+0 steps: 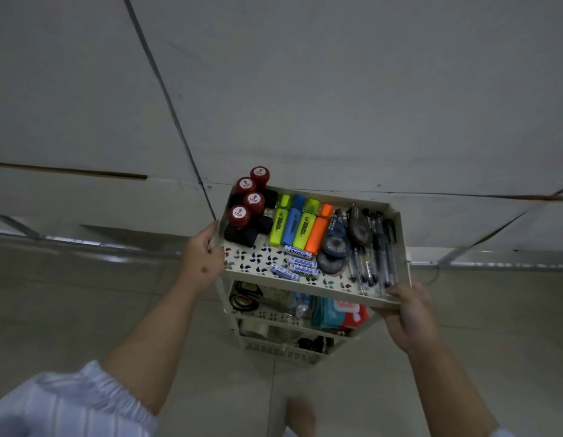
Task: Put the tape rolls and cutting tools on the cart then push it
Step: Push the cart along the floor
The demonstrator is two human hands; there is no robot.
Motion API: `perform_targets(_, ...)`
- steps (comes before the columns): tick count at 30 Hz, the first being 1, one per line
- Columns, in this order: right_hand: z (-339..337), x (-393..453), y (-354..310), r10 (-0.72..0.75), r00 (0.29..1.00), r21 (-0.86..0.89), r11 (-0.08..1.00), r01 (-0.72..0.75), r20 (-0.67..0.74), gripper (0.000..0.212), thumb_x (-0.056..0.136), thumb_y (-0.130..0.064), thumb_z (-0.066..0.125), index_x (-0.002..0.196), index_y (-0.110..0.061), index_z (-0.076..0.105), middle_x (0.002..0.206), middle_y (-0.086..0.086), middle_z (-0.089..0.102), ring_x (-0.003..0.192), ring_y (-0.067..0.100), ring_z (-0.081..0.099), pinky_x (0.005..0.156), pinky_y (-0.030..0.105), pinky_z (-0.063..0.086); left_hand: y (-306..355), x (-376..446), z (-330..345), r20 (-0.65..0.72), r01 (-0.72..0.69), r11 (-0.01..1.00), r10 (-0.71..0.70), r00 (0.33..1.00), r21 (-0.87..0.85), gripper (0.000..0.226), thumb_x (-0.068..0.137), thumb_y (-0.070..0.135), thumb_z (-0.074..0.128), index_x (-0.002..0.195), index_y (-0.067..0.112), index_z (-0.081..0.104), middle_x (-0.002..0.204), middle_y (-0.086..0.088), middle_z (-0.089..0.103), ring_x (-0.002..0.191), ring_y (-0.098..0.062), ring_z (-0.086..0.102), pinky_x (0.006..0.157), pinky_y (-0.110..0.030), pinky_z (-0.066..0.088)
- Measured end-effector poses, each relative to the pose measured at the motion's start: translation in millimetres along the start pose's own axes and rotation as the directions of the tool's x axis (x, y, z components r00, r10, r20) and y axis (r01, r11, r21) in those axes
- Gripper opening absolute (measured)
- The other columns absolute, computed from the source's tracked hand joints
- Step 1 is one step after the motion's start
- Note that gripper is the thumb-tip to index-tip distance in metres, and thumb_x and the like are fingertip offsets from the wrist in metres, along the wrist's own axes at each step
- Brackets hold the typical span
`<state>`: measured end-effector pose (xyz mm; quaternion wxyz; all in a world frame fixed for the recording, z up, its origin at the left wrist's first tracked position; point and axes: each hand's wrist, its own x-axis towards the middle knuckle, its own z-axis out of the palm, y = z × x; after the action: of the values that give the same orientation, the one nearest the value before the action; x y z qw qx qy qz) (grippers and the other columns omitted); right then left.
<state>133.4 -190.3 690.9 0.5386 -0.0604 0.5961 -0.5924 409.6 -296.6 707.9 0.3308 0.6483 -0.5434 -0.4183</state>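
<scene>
Two hands hold the top tray of the cream three-tier cart (pixel 308 287): the left hand (pixel 202 257) curls its fingers over the rim at 9 o'clock, and the right hand (pixel 407 313) grips the corner at 4 o'clock. Lower tiers are largely hidden beneath the top tray. On the middle tier, scissors (pixel 244 298) with black and orange handles show at its 9 o'clock end, beside blurred teal and red packets (pixel 341 313). A pale tape roll (pixel 256 330) is partly visible on the bottom tier; dark items beside it cannot be identified. Legible writing: "TOP" on four red-capped stamps (pixel 248 200); "TEKNOX" on the batteries (pixel 297 263). Highlighter (pixel 300 223) print is unreadable. Pens (pixel 376 250) lie along the 3 o'clock side.
</scene>
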Motion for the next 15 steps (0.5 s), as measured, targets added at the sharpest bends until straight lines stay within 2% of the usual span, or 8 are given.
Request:
perform_targets(3,0.6,10.5,-8.8,0.005,1.000,-0.004,1.000,-0.005,-0.007,0.024,0.084,0.007,0.039,0.076,-0.013,0.050,0.074,0.010,0.058,0.061,0.019,0.057,0.052,0.028,0.052,7.4,16.4,6.8,0.016,-0.032,0.998,0.032,0.999,0.057,0.054,0.084,-0.012,0.035,0.134,0.008,0.044,0.122,-0.010,0.058,0.090,-0.016,0.057,0.054,-0.002,0.044)
perform_targets(6,6.3,25.7,-15.5,-0.006,1.000,-0.025,1.000,0.006,-0.003,0.029,0.083,0.008,0.038,0.077,-0.014,0.056,0.068,0.008,0.061,0.056,0.016,0.058,0.048,0.027,0.053,8.4,22.1,9.2,-0.014,-0.039,0.997,0.040,0.999,0.066,0.054,0.083,-0.015,0.035,0.131,0.006,0.047,0.114,-0.009,0.058,0.092,-0.018,0.054,0.053,-0.001,0.043)
perform_targets(9,13.1,42.1,-23.0,-0.028,0.999,-0.050,0.998,0.029,0.019,0.034,0.081,0.009,0.036,0.084,-0.015,0.060,0.071,0.008,0.064,0.063,0.019,0.058,0.059,0.033,0.051,5.7,21.4,10.8,-0.045,-0.064,0.995,0.067,0.997,0.071,0.054,0.079,-0.017,0.036,0.125,0.007,0.053,0.105,-0.005,0.059,0.083,-0.014,0.056,0.055,0.002,0.040)
perform_targets(12,23.7,54.7,-37.8,-0.044,0.999,-0.086,0.995,0.046,0.028,0.033,0.082,0.009,0.034,0.076,-0.014,0.056,0.065,0.006,0.062,0.061,0.018,0.054,0.051,0.028,0.051,7.1,27.5,14.7,-0.081,-0.058,0.998,0.061,0.995,0.035,0.053,0.078,-0.017,0.036,0.121,0.007,0.056,0.097,-0.003,0.059,0.074,-0.009,0.055,0.054,0.002,0.039)
perform_targets(13,26.5,57.7,-41.2,-0.045,0.998,-0.092,0.995,0.048,0.032,0.032,0.083,0.008,0.034,0.076,-0.014,0.056,0.065,0.007,0.061,0.061,0.018,0.055,0.050,0.027,0.051,8.0,30.6,16.7,-0.086,-0.053,0.998,0.055,0.995,0.024,0.052,0.078,-0.018,0.036,0.120,0.006,0.056,0.098,-0.004,0.058,0.074,-0.006,0.054,0.054,0.003,0.039)
perform_targets(15,28.5,63.4,-44.7,-0.035,0.998,-0.085,0.996,0.038,0.043,0.031,0.084,0.007,0.034,0.080,-0.013,0.057,0.074,0.011,0.059,0.065,0.020,0.055,0.053,0.029,0.052,9.8,37.8,19.6,-0.086,-0.049,0.999,0.050,0.995,0.015,0.053,0.078,-0.018,0.035,0.120,0.005,0.056,0.100,-0.003,0.059,0.081,-0.012,0.056,0.057,0.005,0.039)
